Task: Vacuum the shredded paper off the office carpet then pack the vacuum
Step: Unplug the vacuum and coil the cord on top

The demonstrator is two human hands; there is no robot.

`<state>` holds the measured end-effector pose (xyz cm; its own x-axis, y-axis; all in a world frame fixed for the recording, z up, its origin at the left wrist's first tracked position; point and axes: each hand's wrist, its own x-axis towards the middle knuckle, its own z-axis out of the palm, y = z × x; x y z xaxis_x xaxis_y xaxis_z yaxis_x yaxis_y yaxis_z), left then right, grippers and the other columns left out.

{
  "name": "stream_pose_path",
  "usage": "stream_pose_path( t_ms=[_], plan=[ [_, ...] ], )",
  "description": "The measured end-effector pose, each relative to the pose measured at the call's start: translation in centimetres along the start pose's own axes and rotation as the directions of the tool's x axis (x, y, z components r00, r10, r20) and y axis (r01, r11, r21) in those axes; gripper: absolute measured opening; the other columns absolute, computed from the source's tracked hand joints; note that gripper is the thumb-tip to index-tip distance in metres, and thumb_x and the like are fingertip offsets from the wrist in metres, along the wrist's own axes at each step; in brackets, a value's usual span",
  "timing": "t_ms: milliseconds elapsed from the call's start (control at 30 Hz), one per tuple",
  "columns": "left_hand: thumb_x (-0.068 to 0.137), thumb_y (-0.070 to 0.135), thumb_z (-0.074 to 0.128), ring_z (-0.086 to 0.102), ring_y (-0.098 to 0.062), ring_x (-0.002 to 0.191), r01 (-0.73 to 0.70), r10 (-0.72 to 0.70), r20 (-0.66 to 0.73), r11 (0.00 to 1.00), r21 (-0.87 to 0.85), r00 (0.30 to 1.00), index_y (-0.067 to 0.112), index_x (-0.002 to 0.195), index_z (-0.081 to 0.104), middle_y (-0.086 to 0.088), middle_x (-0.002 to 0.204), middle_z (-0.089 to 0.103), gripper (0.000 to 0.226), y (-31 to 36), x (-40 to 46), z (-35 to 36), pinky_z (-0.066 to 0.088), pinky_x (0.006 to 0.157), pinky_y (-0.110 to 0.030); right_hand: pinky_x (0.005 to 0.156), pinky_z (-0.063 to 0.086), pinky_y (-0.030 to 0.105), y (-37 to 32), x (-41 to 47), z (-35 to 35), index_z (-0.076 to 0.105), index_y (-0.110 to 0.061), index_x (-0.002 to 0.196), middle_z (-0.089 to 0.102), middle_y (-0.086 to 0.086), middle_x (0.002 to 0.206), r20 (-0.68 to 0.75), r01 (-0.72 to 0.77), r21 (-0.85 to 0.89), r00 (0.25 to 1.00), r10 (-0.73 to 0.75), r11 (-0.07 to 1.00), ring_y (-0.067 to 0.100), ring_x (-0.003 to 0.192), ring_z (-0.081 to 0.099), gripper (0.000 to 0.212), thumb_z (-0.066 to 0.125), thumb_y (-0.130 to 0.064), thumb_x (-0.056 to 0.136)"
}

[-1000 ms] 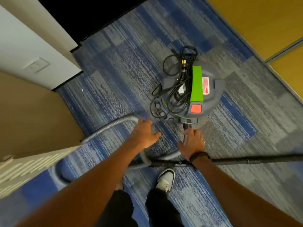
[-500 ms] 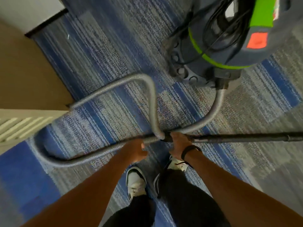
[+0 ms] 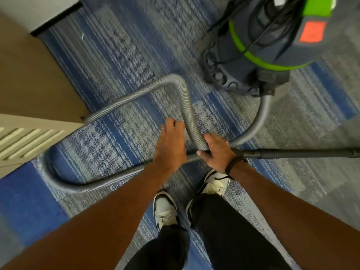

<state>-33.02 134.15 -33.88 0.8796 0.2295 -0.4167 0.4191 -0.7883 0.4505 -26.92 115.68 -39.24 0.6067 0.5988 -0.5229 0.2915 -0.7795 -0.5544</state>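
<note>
Vacuum (image 3: 272,41), a dark canister with a green band, stands on the carpet (image 3: 126,55) at 1 o'clock, its black cord (image 3: 259,22) piled on the lid. Its grey ribbed hose (image 3: 187,106) leaves the canister's front, sweeps down toward the feet and runs out in 1 wide loop to 9 o'clock before arching back. The right hand (image 3: 217,151) has its grip curled round the junction where hose meets the black wand (image 3: 292,152), which lies out toward 3 o'clock. The left hand (image 3: 171,145) hovers just beside the hose with fingers spread and holds nothing. To pack well, the left hand should probably gather the far loop in even coils, without kinking it, while the right steadies the wand. A slatted panel (image 3: 23,139) at 9 o'clock sits near the loop and could snag it; the shoes (image 3: 165,211) stand close under the hose. No shredded paper shows clearly.
</note>
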Motion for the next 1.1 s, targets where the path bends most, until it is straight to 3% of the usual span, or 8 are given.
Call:
stream_pose_path(
  t_ms=[167, 267, 333, 433, 533, 667, 867, 1100],
  plan=[
    [0.067, 0.013, 0.095, 0.036, -0.037, 0.139, -0.070, 0.073, -0.149, 0.997, 0.028, 0.986, 0.026, 0.149, 0.036, -0.013, 0.155, 0.024, 0.102, 5.0, 0.2, -8.3, 0.054, 0.103, -0.047, 0.059, 0.035, 0.031, -6.7, -5.9, -11.5, 0.044, -0.025, 0.086, 0.046, -0.009, 0.080, -0.054, 0.088, 0.080, 0.995, -0.084, 0.993, 0.009, 0.070, 0.047, 0.022, 0.058, -0.040, 0.078],
    [0.064, 0.019, 0.096, 0.028, -0.038, 0.147, -0.127, 0.128, -0.108, 0.992, 0.009, 0.986, 0.027, 0.134, 0.060, -0.006, 0.160, 0.031, 0.079, 8.1, 0.6, -14.2, 0.041, 0.113, -0.058, 0.055, 0.041, 0.031, -10.3, -9.7, -18.9, 0.053, -0.023, 0.085, 0.051, -0.009, 0.076, -0.043, 0.084, 0.041, 0.996, -0.082, 0.996, 0.007, 0.064, 0.051, 0.026, 0.057, -0.046, 0.072],
    [0.065, 0.024, 0.095, 0.046, -0.031, 0.133, -0.161, 0.154, -0.094, 0.984, -0.076, 0.984, 0.027, 0.115, 0.067, 0.000, 0.134, 0.058, 0.057, 9.5, 1.1, -18.0, 0.043, 0.109, -0.061, 0.053, 0.037, 0.030, -11.7, -11.8, -24.3, 0.053, -0.024, 0.079, 0.052, -0.008, 0.070, -0.067, 0.086, 0.051, 0.994, -0.083, 0.995, 0.008, 0.059, 0.050, 0.028, 0.053, -0.050, 0.069],
    [0.071, 0.040, 0.091, 0.062, -0.011, 0.088, -0.183, 0.179, -0.042, 0.953, -0.241, 0.983, 0.030, 0.104, 0.063, 0.015, 0.092, 0.062, 0.044, 11.7, 2.6, -22.6, 0.057, 0.081, -0.047, 0.056, 0.040, 0.032, -12.8, -13.8, -32.0, 0.048, -0.032, 0.084, 0.055, -0.008, 0.069, -0.180, 0.045, 0.008, 0.983, -0.043, 0.999, 0.016, 0.062, 0.055, 0.030, 0.056, -0.055, 0.065],
    [0.076, 0.064, 0.076, 0.063, -0.007, 0.080, -0.197, 0.192, -0.047, 0.937, -0.288, 0.980, 0.033, 0.110, 0.056, 0.013, 0.092, 0.063, 0.050, 15.3, 5.0, -26.2, 0.058, 0.070, -0.040, 0.059, 0.050, 0.037, -13.0, -13.5, -39.8, 0.054, -0.033, 0.095, 0.064, -0.008, 0.072, -0.375, -0.006, -0.036, 0.927, -0.008, 0.999, 0.015, 0.065, 0.061, 0.042, 0.068, -0.057, 0.064],
    [0.095, 0.045, 0.072, 0.065, -0.013, 0.082, -0.175, 0.130, -0.151, 0.922, -0.345, 0.980, 0.026, 0.119, 0.053, 0.005, 0.099, 0.063, 0.037, 20.2, 10.6, -28.3, 0.060, 0.069, -0.040, 0.062, 0.052, 0.039, -12.0, -7.7, -48.3, 0.064, -0.028, 0.093, 0.064, -0.006, 0.069, -0.480, 0.006, -0.054, 0.877, -0.031, 0.999, 0.023, 0.070, 0.064, 0.035, 0.073, -0.057, 0.076],
    [0.101, 0.051, 0.058, 0.065, -0.015, 0.086, -0.132, -0.002, -0.324, 0.911, -0.391, 0.946, 0.023, 0.123, 0.047, 0.003, 0.100, 0.063, 0.037, 26.6, 20.3, -28.0, 0.061, 0.072, -0.044, 0.070, 0.044, 0.011, -6.0, 1.0, -54.8, 0.060, -0.024, 0.109, 0.065, -0.013, 0.090, -0.650, 0.128, 0.230, 0.758, 0.054, 0.965, 0.003, 0.080, 0.061, 0.050, 0.087, -0.050, 0.075],
    [0.106, 0.031, 0.059, 0.058, -0.005, 0.074, -0.137, -0.119, -0.446, 0.855, -0.501, 0.887, 0.019, 0.120, 0.046, 0.002, 0.094, 0.061, 0.022, 33.5, 27.1, -27.9, 0.044, 0.055, -0.009, 0.094, 0.052, 0.039, 5.3, 8.5, -56.8, 0.048, -0.027, 0.120, 0.060, -0.015, 0.108, -0.293, -0.024, 0.430, 0.942, 0.165, 0.902, 0.017, 0.104, 0.063, 0.063, 0.089, -0.014, 0.074]
  ],
)
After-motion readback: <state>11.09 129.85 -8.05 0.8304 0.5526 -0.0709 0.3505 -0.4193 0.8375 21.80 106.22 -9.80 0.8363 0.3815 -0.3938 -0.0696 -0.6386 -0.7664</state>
